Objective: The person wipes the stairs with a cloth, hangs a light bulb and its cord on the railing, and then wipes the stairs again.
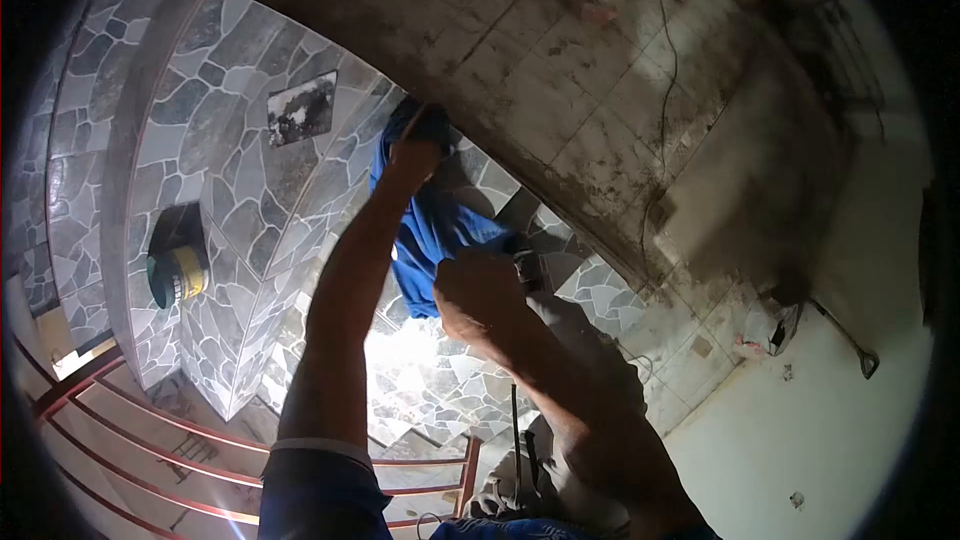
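Stone-patterned tiling [235,170] underneath | red railing [70,395] on the near side | blue cloth [432,225] over the tiling, probably drawn out lengthwise to keep it from bunching | right hand [478,285] touching its near part, fingers hidden, grip cannot be told | left hand [414,157], fingers closed on its far end
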